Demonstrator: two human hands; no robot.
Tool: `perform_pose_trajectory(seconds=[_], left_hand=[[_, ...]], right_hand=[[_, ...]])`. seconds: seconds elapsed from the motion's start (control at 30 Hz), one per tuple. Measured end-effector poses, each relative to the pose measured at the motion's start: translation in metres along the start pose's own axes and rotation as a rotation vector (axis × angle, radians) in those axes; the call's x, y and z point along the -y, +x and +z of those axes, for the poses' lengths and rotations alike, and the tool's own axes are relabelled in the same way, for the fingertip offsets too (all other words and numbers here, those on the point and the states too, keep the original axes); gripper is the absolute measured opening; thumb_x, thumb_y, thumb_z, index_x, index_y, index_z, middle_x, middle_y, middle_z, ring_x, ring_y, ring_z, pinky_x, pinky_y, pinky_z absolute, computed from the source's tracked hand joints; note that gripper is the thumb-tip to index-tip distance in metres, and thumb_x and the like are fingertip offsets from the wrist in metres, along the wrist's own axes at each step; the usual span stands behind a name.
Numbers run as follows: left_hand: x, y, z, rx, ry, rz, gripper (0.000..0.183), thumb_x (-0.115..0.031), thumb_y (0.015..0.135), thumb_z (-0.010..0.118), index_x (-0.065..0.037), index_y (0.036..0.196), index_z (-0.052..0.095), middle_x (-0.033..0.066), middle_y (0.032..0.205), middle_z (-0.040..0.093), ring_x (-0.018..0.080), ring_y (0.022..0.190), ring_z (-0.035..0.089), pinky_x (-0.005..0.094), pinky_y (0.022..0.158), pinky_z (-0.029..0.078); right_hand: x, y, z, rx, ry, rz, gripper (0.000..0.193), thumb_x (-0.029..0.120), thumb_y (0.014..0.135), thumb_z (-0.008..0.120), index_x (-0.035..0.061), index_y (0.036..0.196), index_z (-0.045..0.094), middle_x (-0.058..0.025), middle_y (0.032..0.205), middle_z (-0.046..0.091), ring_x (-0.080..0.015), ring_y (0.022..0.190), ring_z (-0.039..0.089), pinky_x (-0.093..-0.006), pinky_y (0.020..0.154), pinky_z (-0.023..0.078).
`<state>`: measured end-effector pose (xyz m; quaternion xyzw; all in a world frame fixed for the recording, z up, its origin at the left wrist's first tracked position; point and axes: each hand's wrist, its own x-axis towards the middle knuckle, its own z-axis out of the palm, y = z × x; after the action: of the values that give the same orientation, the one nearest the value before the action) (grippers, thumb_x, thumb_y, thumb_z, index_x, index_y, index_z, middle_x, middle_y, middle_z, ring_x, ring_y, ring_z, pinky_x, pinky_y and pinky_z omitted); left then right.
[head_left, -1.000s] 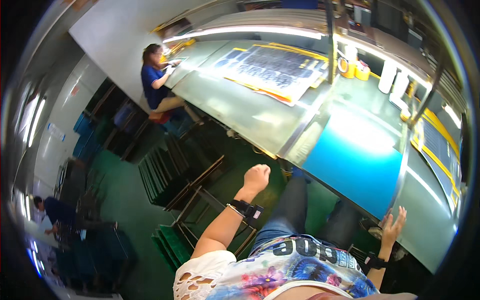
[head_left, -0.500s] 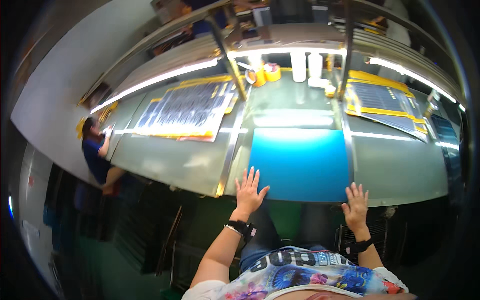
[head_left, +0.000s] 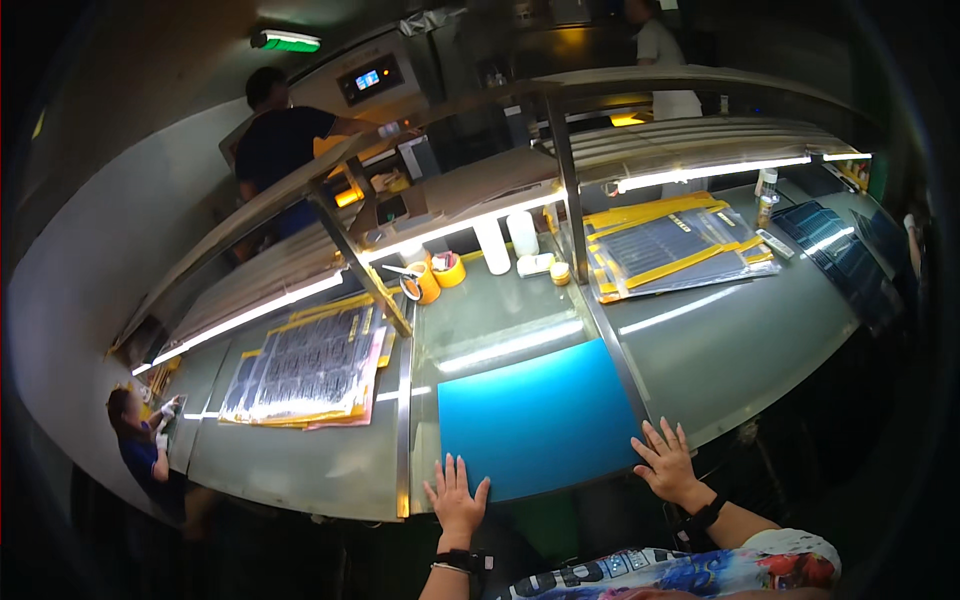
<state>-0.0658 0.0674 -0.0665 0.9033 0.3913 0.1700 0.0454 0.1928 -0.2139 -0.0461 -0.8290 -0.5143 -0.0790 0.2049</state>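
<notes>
A flat rectangular blue sheet [head_left: 535, 420] lies on the glass-topped bench in front of me. At its near left corner rests my left hand [head_left: 458, 497], palm down with the fingers spread. My right hand [head_left: 668, 460] is spread flat by the near right corner, its fingertips over the metal strip [head_left: 622, 372] beside the sheet. Neither hand grips anything. Both wrists carry dark bands.
Film sheets with yellow taped edges lie left [head_left: 305, 365] and right [head_left: 680, 245]. Tape rolls [head_left: 448, 270] and white rolls [head_left: 492, 246] stand behind, under a lit shelf frame [head_left: 565, 170]. A person [head_left: 145, 445] works far left; another person [head_left: 275, 150] stands beyond the shelf.
My view has lifted and tilted, so the bench sits lower and people beyond the shelf now show. Both hands stay spread near the sheet's near corners.
</notes>
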Motion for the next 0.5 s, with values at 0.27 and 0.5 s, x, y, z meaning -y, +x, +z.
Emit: perform_pose_trajectory(seconds=[0.27,0.5], left_hand=[[0.002,0.004,0.005,-0.006,-0.003,-0.002,0.069,-0.054,0.085,0.047,-0.008,0.136,0.04,0.0101,0.145,0.032,0.0305,0.136,0.023,0.0586,0.106,0.012],[0.006,0.005,0.007,-0.002,-0.016,-0.009,0.068,-0.055,0.086,0.046,-0.009,0.135,0.041,0.0095,0.145,0.032,0.0297,0.136,0.023,0.0573,0.107,0.012]], right_hand=[[-0.002,0.001,0.005,-0.037,-0.015,0.005,0.045,0.041,0.084,0.054,0.0179,0.123,0.055,-0.0128,0.139,0.039,-0.038,0.13,0.029,-0.0546,0.107,0.014],[-0.047,0.023,-0.02,-0.005,0.171,-0.023,0.044,0.034,0.084,0.058,0.0132,0.123,0.054,-0.0165,0.134,0.044,-0.0407,0.124,0.036,-0.0525,0.103,0.026]])
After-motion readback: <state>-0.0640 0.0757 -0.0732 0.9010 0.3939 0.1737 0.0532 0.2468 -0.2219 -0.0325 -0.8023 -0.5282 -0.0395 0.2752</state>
